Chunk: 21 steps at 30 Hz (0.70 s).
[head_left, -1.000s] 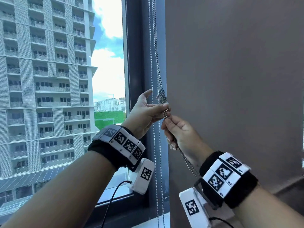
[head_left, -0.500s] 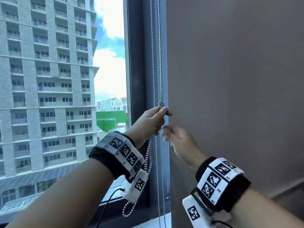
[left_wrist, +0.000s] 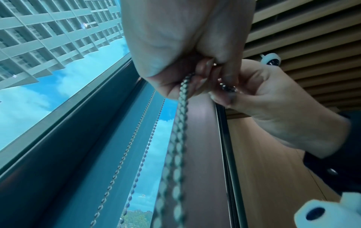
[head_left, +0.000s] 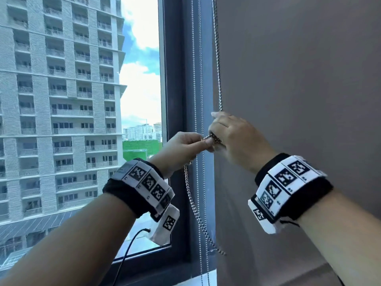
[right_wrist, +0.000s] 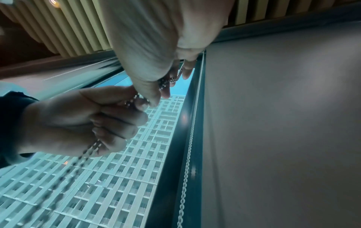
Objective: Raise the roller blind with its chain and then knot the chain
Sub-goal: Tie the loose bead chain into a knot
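The silver bead chain [head_left: 218, 58] hangs down along the dark window frame to a small knot [head_left: 214, 139] between my two hands. My left hand [head_left: 198, 144] has its fingers curled round the doubled chain just left of the knot. Below that fist the doubled loop [head_left: 191, 195] hangs slack. My right hand [head_left: 223, 139] pinches the chain at the knot from the right. In the left wrist view the chain [left_wrist: 181, 108] leaves my left hand [left_wrist: 197, 77], with the knot [left_wrist: 228, 88] at the right hand's fingertips. From the right wrist, my right hand [right_wrist: 162, 86] pinches beads beside the left fist [right_wrist: 82, 120].
A grey blind surface [head_left: 288, 100] fills the right side, close behind my right hand. A second pair of thin chains [head_left: 193, 58] hangs along the dark frame [head_left: 175, 79]. The bare window pane [head_left: 82, 100] shows tower blocks. A slatted wooden ceiling [left_wrist: 302, 46] is overhead.
Half a second ago my right hand was off the chain and blurred; now it pinches the knot again. My left hand has kept its grip, and the loop has swung right.
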{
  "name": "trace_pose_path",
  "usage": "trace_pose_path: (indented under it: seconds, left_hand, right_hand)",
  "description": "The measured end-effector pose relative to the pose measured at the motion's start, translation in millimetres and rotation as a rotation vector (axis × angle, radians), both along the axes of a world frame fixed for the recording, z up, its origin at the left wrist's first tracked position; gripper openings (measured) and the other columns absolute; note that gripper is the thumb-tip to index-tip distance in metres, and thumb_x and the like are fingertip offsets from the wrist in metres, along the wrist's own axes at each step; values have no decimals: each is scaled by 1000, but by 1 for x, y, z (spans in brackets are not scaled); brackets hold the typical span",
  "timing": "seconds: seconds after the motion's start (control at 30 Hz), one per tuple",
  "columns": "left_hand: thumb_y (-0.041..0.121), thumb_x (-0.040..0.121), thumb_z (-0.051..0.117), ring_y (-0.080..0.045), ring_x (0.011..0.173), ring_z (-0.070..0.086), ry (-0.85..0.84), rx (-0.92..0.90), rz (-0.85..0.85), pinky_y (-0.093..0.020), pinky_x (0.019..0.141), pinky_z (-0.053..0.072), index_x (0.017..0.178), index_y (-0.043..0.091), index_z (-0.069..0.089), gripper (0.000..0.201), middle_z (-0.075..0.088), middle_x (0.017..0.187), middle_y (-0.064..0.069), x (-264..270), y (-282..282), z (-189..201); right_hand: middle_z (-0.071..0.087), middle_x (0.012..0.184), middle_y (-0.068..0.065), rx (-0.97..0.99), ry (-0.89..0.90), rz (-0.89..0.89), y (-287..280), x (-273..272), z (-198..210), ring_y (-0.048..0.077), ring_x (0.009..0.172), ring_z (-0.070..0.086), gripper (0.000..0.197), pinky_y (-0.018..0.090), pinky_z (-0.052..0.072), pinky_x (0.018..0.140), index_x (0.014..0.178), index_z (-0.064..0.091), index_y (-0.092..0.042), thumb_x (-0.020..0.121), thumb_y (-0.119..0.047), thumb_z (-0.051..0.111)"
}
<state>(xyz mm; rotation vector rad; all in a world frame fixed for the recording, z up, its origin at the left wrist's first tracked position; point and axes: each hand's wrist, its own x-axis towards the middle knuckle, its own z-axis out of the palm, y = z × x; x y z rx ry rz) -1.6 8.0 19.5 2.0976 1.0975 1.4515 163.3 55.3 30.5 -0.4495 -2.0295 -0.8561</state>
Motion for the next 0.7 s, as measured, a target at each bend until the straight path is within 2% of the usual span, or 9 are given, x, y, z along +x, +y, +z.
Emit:
trace_pose_path:
  seconds: [0.07, 0.1, 0.17, 0.23, 0.3, 0.33, 0.4, 0.53, 0.7]
  left_hand:
    - [21, 93, 56, -10, 48, 26, -81, -12, -64, -27, 49, 19, 85, 15, 58, 10, 33, 58, 4, -4, -2, 4]
    - [16, 94, 54, -9, 49, 25, -133, -19, -106, -26, 49, 19, 88, 18, 52, 6, 33, 61, 4, -6, -4, 6]
    - [9, 93, 49, -9, 51, 23, -210, -17, -181, -25, 49, 18, 86, 22, 47, 15, 34, 63, 5, -8, -4, 13]
    - [6, 90, 46, -9, 51, 21, -212, 10, -190, -26, 50, 17, 76, 23, 52, 23, 34, 62, 5, -5, -4, 20]
    - [1, 87, 43, -8, 48, 22, -180, 43, -119, -24, 50, 19, 69, 20, 59, 30, 36, 56, 7, -1, -3, 24]
    - [-2, 88, 41, -7, 47, 24, -165, 66, -70, -23, 50, 20, 71, 17, 61, 33, 37, 53, 8, 2, -1, 26]
    - [-5, 89, 38, -6, 46, 26, -155, 101, 5, -22, 50, 21, 79, 13, 66, 34, 38, 53, 8, 6, 4, 29]
    - [5, 92, 44, -5, 45, 30, -192, 89, 39, -18, 47, 27, 102, 12, 69, 28, 37, 58, 6, 20, 11, 33]
    - [37, 90, 57, -6, 50, 26, -282, 66, -99, -20, 48, 22, 85, 29, 74, 19, 36, 67, 7, 37, 14, 35]
  right_hand:
    - [64, 111, 16, -134, 130, 94, 0, 4, -2, 33, 98, 63, 18, 37, 50, 77, 96, 59, -6, 87, -21, 62]
    - [61, 105, 11, -195, 216, 165, 0, 6, -1, 29, 85, 60, 19, 34, 48, 73, 98, 58, -6, 91, -23, 58]
    - [52, 86, 1, -258, 367, 278, 0, 7, 2, 18, 69, 48, 17, 27, 42, 64, 96, 54, -7, 93, -24, 53]
    - [49, 79, -1, -285, 487, 356, -2, 7, 7, 15, 67, 50, 11, 24, 42, 64, 91, 50, -14, 94, -25, 50]
    - [55, 81, 2, -374, 606, 478, -6, 7, 15, 19, 74, 61, 10, 34, 53, 65, 86, 45, -22, 95, -24, 47]
    - [57, 81, 1, -448, 674, 553, -9, 7, 19, 16, 75, 64, 13, 33, 55, 62, 84, 44, -25, 96, -23, 47]
    - [56, 77, -3, -627, 801, 706, -13, 7, 28, 7, 66, 65, 16, 23, 51, 54, 82, 45, -26, 97, -21, 46]
    - [58, 64, -4, -1003, 979, 1030, -19, 3, 38, 7, 57, 63, 19, 17, 45, 48, 79, 50, -17, 98, -20, 48]
    - [67, 56, 0, -1280, 1037, 1337, -18, -3, 37, 8, 54, 64, 23, 14, 47, 45, 77, 57, -8, 97, -13, 48]
